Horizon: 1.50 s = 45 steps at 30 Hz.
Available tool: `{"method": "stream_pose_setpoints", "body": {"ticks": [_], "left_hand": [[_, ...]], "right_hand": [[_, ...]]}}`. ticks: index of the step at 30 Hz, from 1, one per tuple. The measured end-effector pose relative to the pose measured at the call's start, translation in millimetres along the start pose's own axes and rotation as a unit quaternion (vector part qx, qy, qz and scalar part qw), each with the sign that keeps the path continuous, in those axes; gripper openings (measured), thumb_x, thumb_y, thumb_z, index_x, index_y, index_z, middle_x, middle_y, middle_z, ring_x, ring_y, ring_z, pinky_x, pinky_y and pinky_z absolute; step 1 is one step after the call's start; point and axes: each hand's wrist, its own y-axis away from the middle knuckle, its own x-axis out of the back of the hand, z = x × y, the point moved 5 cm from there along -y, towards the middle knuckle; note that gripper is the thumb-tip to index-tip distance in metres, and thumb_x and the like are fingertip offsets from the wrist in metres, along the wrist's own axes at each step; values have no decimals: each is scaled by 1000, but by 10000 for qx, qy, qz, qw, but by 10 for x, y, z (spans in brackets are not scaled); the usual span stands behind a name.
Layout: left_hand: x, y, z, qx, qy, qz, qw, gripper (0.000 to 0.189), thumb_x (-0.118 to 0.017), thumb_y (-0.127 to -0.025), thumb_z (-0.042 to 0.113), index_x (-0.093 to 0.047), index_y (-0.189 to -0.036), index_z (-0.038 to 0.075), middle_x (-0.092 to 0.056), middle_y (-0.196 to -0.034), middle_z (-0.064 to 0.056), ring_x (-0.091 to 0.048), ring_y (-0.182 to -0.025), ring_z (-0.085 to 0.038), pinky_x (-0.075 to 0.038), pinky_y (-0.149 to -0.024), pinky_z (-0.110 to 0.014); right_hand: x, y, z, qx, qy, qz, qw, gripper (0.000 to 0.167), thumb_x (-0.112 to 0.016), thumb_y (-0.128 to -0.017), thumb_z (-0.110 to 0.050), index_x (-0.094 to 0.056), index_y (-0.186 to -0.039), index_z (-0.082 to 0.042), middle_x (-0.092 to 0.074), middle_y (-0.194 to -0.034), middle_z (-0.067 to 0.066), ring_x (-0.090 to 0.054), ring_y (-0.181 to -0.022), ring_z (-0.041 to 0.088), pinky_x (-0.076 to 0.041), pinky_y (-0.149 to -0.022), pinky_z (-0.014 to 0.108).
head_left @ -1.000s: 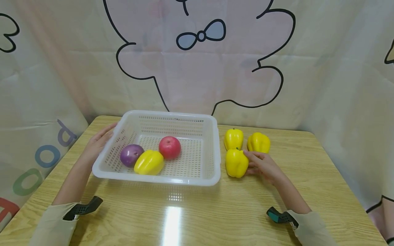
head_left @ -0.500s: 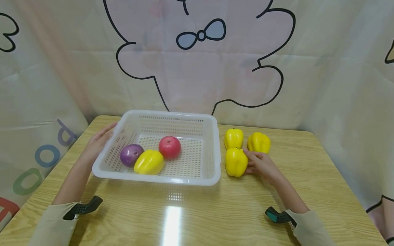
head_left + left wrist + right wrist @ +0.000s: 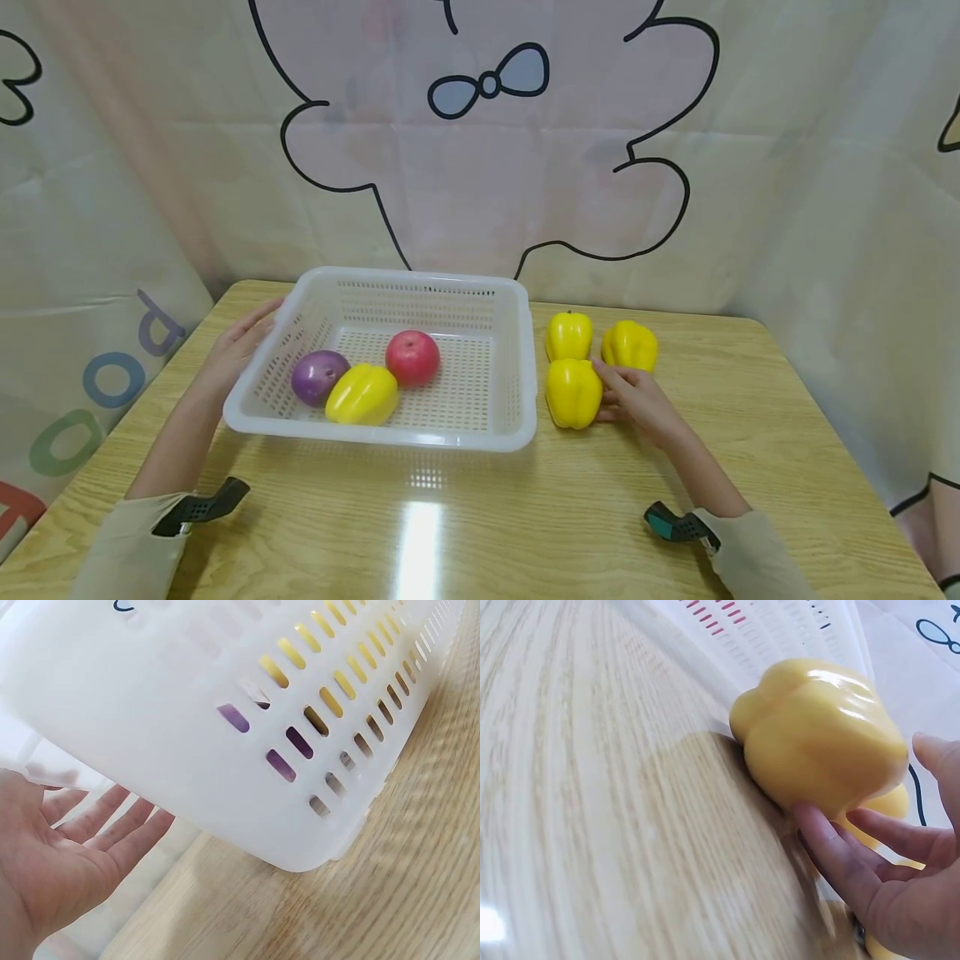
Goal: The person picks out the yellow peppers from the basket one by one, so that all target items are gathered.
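Note:
A white plastic basket holds a purple round fruit, a yellow bell pepper and a red round fruit. My left hand is at the basket's left side, its fingers extended along the outer wall; the left wrist view has the fingertips right at the wall's edge. On the table to the right, my right hand touches the nearest yellow bell pepper with its fingertips. In the right wrist view its fingers are loosely extended under that pepper, the thumb standing apart from it.
Behind the touched pepper sit two more yellow bell peppers, one at the back and one to its right. Everything stands on a wooden table. A printed curtain hangs close behind the table.
The nearest yellow pepper has shifted slightly left and away from me, with my right hand following it. My left hand and the basket stay in place.

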Motion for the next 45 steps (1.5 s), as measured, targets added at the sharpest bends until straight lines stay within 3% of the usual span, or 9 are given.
{"method": "stream_pose_setpoints", "body": {"ticks": [6, 10, 19, 27, 45], "left_hand": [[-27, -1, 14, -268, 223, -155, 9993, 33, -50, -114, 22, -59, -142, 36, -76, -109, 12, -75, -91, -6, -63, -74, -22], [-30, 0, 22, -323, 210, -146, 9991, 35, -50, -114, 22, -59, -146, 34, -77, -109, 12, -75, -91, -6, -63, -74, -22], [-36, -8, 30, -324, 237, -170, 9990, 34, -50, -114, 22, -59, -144, 34, -77, -108, 11, -76, -91, -7, -63, -74, -22], [-22, -7, 27, -313, 191, -139, 9992, 41, -51, -114, 23, -53, -154, 30, -77, -110, 12, -76, -91, -7, -63, -74, -22], [-22, 5, 19, -246, 201, -67, 9995, 43, -51, -113, 24, -52, -156, 30, -77, -109, 12, -75, -91, -6, -63, -74, -22]], "right_hand": [[33, 19, -26, 55, 26, -118, 9999, 71, -54, -111, -43, -40, -154, 12, -52, -148, 32, -70, -103, 14, -65, -86, 33], [56, 46, -46, 77, -61, -196, 9998, 70, -59, -110, -35, -34, -157, 10, -44, -156, 34, -70, -104, 15, -65, -88, 35], [67, 61, -56, 157, -94, -341, 9993, 70, -71, -104, -22, -37, -157, 7, -46, -153, 34, -68, -112, 18, -63, -94, 38], [42, 48, -51, 141, -46, -266, 9995, 71, -71, -104, -22, -36, -157, 8, -42, -157, 34, -67, -118, 22, -62, -95, 36], [108, 102, -99, 177, 213, -485, 9984, 70, -67, -106, -22, -33, -158, 11, -44, -154, 35, -66, -122, 25, -62, -97, 37]]}}
